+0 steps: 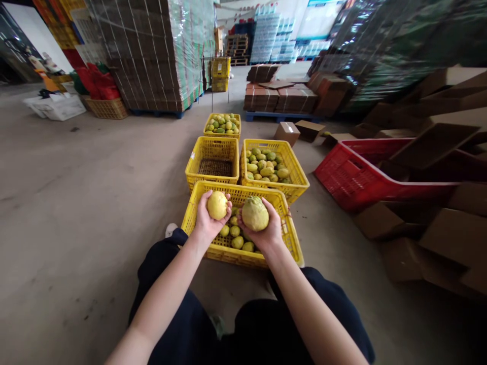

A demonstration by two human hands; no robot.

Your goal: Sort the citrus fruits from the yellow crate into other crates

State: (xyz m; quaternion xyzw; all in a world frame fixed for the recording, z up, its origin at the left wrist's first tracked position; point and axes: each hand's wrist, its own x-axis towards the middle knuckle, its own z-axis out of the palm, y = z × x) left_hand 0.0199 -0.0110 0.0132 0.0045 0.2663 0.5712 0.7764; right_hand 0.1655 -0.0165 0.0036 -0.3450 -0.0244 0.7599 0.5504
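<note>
In the head view, the left hand (206, 223) has its fingers wrapped round a yellow fruit (217, 205) and, at its three o'clock, the right hand (272, 230) cups a larger greenish fruit (255, 214), knobbly end toward twelve, both above the near yellow crate (291, 232).

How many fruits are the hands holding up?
2: a yellow fruit in the left hand, and a greener, bumpier fruit in the right hand. Neither hand shows another fruit.
</note>
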